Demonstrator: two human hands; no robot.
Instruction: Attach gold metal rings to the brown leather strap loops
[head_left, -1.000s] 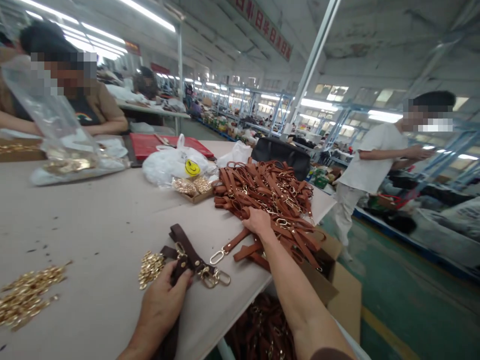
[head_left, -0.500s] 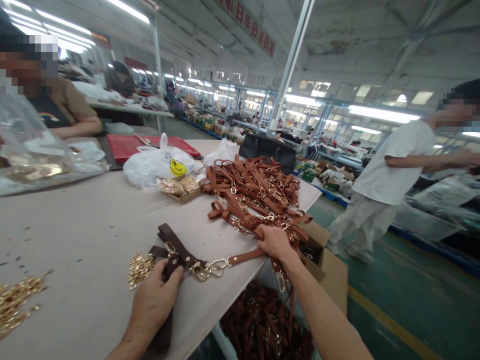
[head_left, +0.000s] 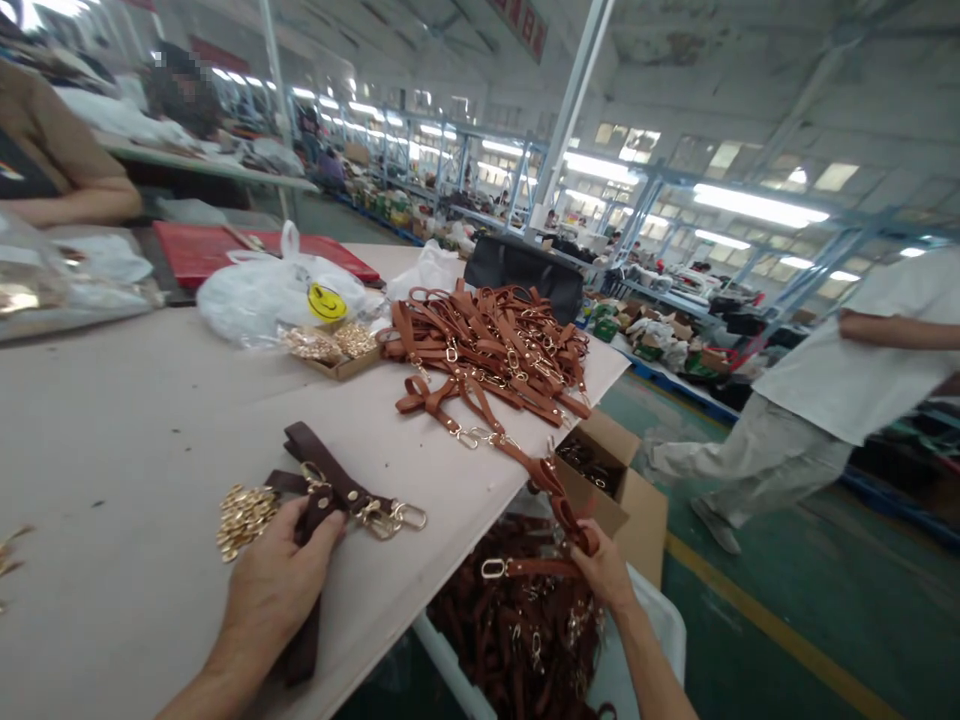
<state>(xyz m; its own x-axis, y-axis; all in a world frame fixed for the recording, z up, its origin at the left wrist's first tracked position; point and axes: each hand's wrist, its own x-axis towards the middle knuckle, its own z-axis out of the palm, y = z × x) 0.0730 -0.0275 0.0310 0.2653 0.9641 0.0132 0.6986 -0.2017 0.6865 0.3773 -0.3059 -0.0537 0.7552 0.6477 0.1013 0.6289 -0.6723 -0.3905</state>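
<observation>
My left hand [head_left: 289, 565] is closed on a dark brown leather strap [head_left: 330, 465] with gold clasps, at the near part of the table. Beside it lies a small heap of gold metal pieces [head_left: 244, 520]. Off the table's right edge, my right hand [head_left: 604, 570] grips lighter brown leather straps [head_left: 566, 510]; one end with a gold oval ring sticks out to the left. These straps trail up to the table edge, near a large pile of similar brown straps [head_left: 487, 345]. Below my right hand is a pale bin [head_left: 664, 620] filled with more brown straps.
An open cardboard box [head_left: 649, 510] stands beyond the bin. On the table are a small box of gold parts [head_left: 337, 365], a white plastic bag [head_left: 255, 295], a black bag [head_left: 525, 275] and a red tray [head_left: 202, 255]. One person sits at left; another [head_left: 832, 360] walks at right.
My right hand has moved from the pile down and right over the bin, dragging brown straps off the table edge. My left hand keeps its grip. The walking person has moved further right.
</observation>
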